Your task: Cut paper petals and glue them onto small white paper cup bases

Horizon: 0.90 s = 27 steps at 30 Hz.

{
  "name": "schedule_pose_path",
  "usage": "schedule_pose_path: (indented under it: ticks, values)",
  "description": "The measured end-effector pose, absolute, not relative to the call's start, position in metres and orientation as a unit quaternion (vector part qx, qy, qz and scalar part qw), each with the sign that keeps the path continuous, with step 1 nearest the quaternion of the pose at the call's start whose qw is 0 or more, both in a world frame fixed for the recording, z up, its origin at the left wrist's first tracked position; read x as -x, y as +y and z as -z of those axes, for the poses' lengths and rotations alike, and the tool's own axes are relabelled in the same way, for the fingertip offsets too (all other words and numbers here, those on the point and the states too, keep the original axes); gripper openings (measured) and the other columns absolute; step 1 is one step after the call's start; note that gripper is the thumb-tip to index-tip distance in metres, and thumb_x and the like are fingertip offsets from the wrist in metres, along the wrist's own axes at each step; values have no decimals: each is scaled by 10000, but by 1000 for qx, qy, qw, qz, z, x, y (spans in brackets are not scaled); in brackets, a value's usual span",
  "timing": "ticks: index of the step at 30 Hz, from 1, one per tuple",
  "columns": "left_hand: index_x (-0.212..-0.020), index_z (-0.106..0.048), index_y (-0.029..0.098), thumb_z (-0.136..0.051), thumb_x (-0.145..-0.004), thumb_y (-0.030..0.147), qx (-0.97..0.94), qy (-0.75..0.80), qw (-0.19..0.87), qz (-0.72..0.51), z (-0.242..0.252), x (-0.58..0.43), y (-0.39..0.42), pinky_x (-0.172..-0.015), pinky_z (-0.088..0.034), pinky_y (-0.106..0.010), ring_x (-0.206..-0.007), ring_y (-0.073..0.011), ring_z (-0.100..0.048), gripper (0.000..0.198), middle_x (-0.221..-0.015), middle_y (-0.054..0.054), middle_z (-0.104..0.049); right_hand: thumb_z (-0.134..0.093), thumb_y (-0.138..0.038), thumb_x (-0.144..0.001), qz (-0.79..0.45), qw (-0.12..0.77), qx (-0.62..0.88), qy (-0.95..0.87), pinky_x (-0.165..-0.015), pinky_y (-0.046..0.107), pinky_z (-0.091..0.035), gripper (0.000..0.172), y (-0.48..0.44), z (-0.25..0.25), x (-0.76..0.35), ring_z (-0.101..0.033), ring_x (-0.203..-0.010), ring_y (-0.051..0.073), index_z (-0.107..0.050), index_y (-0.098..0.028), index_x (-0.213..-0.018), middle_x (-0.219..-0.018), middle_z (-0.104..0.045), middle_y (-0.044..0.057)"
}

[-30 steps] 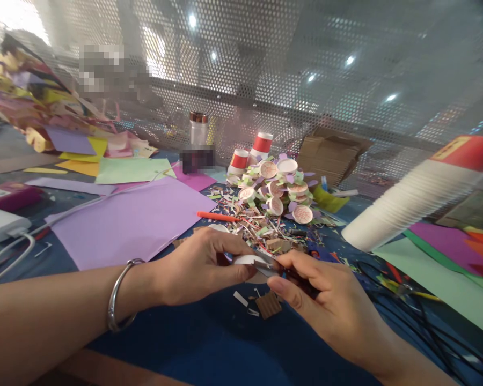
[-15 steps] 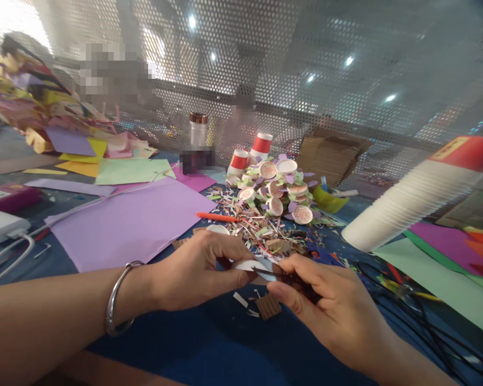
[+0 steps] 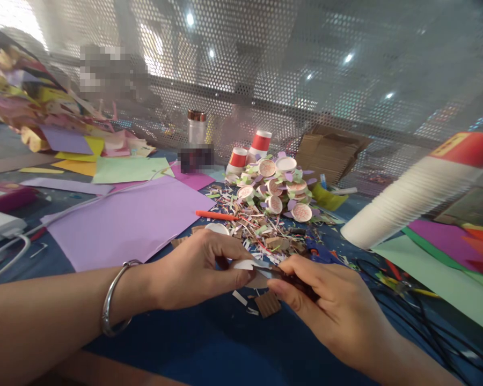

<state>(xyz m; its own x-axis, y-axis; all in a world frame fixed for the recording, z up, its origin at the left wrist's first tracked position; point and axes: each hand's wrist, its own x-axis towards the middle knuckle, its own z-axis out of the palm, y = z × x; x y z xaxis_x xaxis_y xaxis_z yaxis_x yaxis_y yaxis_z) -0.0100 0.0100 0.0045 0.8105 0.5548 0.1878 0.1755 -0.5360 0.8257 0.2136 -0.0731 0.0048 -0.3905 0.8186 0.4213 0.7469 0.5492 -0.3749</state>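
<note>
My left hand [image 3: 211,268], a silver bangle at its wrist, pinches a small white piece of paper [image 3: 243,265] between thumb and fingers. My right hand [image 3: 326,303] is closed around dark-handled scissors [image 3: 293,280], mostly hidden by the fingers. Their blades point left and meet the paper's right edge. Just below both hands lie a small scrap of corrugated cardboard [image 3: 268,304] and thin white strips. Beyond them spreads a heap of paper clippings [image 3: 261,230], with an orange pen-like stick [image 3: 217,215] at its left side.
A pile of cut cup bottoms with coloured tabs [image 3: 273,187] stands behind the clippings. A tilted stack of paper cups [image 3: 406,198] leans at the right, above black cables [image 3: 422,321]. Purple paper [image 3: 132,225] and a white charger [image 3: 2,226] lie left. Folded cardboard [image 3: 328,155] stands behind.
The scissors blades have shifted slightly at the paper, and the paper has tilted a little. Both hands stay in nearly the same place; the whole view has shifted slightly.
</note>
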Motion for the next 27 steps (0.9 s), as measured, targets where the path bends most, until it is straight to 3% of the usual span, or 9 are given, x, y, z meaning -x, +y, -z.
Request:
schedule_pose_path:
  ticks: [14,20,27]
  values:
    - [-768,-701,122,-605,-883,343,-810,257,494,-182,-1,10,12,-543,-334,-218,-618,-100,-482,268,-671,-2,-599,-524,-366,-1041,-88,269,495,-821,-490,252,-336,347,-72,-5,-214,-456,-488,85,-505,-220,-727,-583,-481,-65]
    - [-833,-722,115,-620,-870,342,-784,251,535,-189,0,9,15,-600,-413,-220,-696,-132,-558,252,-742,-27,-651,-516,-417,-1034,-124,292,531,-785,-486,243,-344,334,-71,-6,-215,-421,-502,96,-533,-225,-762,-596,-436,-67]
    - [-849,-698,106,-636,-869,331,-732,249,596,-215,3,8,16,-641,-467,-238,-693,-128,-576,234,-747,-20,-636,-513,-538,-1001,-220,302,577,-726,-533,259,-395,358,-66,-8,-216,-499,-605,133,-618,-216,-885,-686,-567,-24]
